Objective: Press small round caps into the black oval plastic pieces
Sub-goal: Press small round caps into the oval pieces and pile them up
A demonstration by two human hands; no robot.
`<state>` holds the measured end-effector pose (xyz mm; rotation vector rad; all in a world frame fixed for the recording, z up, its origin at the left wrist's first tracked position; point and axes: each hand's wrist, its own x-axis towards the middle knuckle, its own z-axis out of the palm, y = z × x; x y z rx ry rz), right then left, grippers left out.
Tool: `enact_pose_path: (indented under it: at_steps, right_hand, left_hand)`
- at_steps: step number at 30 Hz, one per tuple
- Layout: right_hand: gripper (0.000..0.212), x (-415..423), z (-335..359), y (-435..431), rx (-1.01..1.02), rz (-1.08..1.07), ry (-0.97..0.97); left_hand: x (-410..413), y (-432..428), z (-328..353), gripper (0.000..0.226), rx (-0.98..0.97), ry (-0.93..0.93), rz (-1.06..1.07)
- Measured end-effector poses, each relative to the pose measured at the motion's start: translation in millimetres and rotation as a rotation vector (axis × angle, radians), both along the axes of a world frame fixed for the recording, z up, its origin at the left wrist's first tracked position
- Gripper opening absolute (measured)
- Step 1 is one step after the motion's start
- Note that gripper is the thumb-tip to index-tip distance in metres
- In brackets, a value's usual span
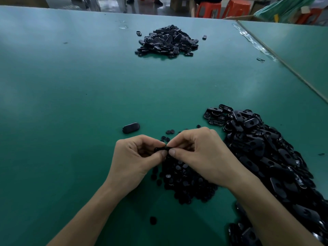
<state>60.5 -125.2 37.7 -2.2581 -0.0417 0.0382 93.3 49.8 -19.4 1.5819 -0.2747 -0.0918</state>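
Near the front of the green-matted worktop (71, 89), the two hands meet just above a loose heap of small round black caps (186, 183). The left hand (140, 157) and the right hand (200, 157) each have curled fingers and pinch the same single black oval plastic piece (161, 149) between thumb and fingertips, thumb tips nearly touching in the middle. The piece is lifted off the worktop, and only its rounded left end and top edge show between the fingers. Whether a cap sits in it cannot be told. Just beside the right wrist, a large pile of black oval plastic pieces with round holes (266, 153) runs down toward the lower right corner. A lone glossy black oval piece (131, 128) lies flat to the upper left of the hands, apart from the piles, and a few scattered caps (170, 132) lie just beyond the knuckles. One stray round cap (153, 220) rests between the forearms. Well apart, at the far side, sits a second heap of black oval pieces (166, 40). Orange plastic stools (209, 9) stand on the floor beyond the worktop.
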Motion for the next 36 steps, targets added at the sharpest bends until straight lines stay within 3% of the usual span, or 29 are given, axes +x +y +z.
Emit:
enact_pose_path:
  at_steps: [3,7,10,13,18,23,30,36]
  right_hand:
    - [0.013,8,3,-13,-0.072,-0.082,-0.076]
    - [0.023,24,4,-61,-0.397,-0.415,-0.184]
    - [0.029,32,-6,-96,-0.625,-0.564,-0.04]
    - [0.034,36,-16,-109,-0.709,-0.596,0.119]
    - [0.028,35,-20,-108,-0.656,-0.632,0.099]
    - [0.018,34,-16,-103,-0.601,-0.642,0.039]
    - [0.033,36,-16,-103,-0.432,-0.704,0.018]
    - [0.012,27,-9,-86,-0.281,-0.539,-0.143]
  left_hand:
    - [3,4,-1,0.03,0.059,-0.079,0.112]
    - [16,20,-2,0.03,0.215,-0.219,0.337]
    - [24,26,-2,0.032,0.367,-0.28,0.409]
    - [29,31,-6,0.019,0.466,-0.204,0.417]
    - [29,31,-8,0.02,0.754,-0.245,0.456]
    - [31,32,-9,0.019,0.801,-0.245,0.477]
    - [27,29,-10,0.012,0.671,-0.326,0.459]
    - [12,12,-4,0.01,0.406,-0.422,0.315]
